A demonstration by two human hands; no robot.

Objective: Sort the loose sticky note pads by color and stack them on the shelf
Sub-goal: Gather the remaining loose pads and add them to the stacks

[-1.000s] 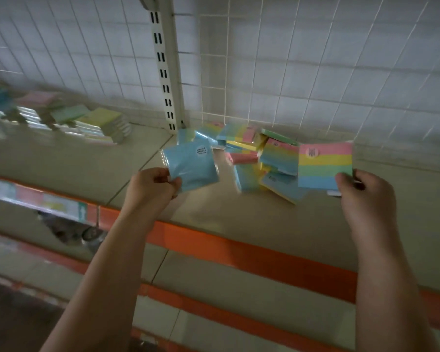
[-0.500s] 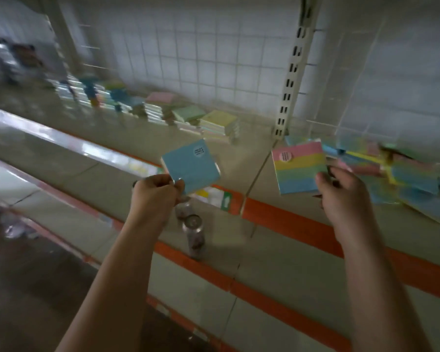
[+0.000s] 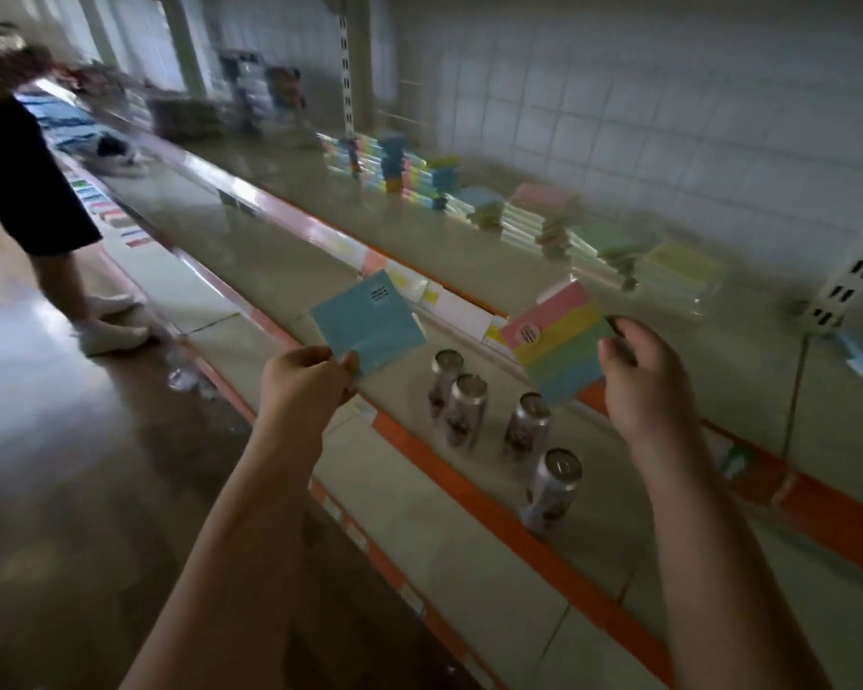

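Left hand pinches a square blue pad; right hand pinches a striped pastel pad.

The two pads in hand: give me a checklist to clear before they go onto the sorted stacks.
1. Left hand grips the blue pad: ok.
2. Right hand holds the striped pad: ok.
3. Blue stack in sight for the blue pad: ok.
4. Matching stack for the striped pad: cannot tell, the far stacks are blurred.
5. Cans on the lower shelf sit below the hands' path: ok.
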